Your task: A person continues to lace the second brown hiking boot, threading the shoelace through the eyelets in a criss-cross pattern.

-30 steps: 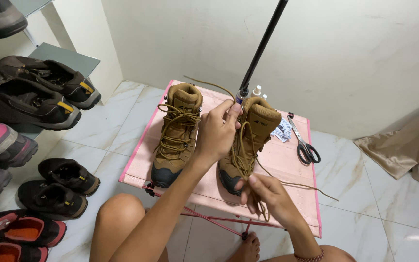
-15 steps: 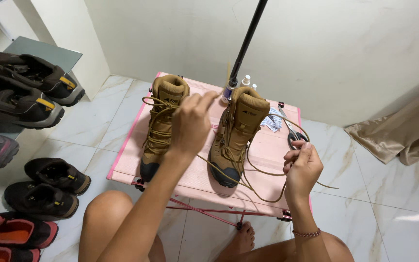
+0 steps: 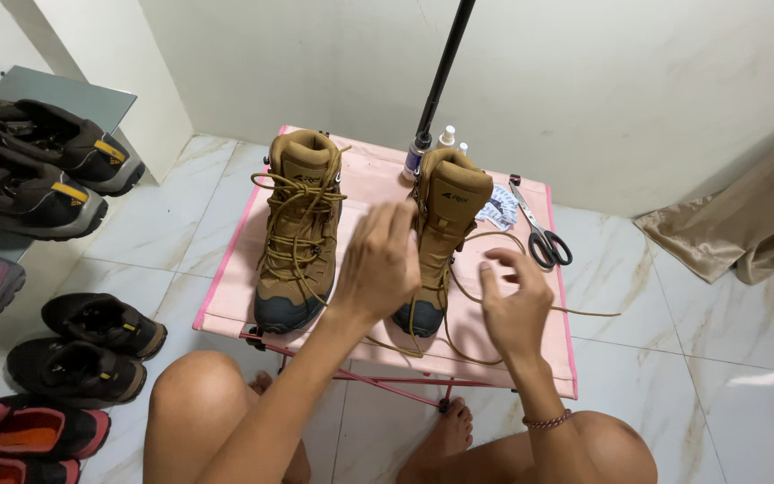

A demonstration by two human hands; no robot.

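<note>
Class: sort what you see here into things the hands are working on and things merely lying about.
In use: left hand, right hand, right boot, its loose lace.

Lying about: left boot, scissors, small bottles, shoes on floor.

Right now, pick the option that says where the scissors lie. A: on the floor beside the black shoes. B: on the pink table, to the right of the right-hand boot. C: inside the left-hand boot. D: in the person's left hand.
B: the scissors lie flat on the pink table near its right edge, just right of the right-hand boot, and neither hand touches them.
</note>
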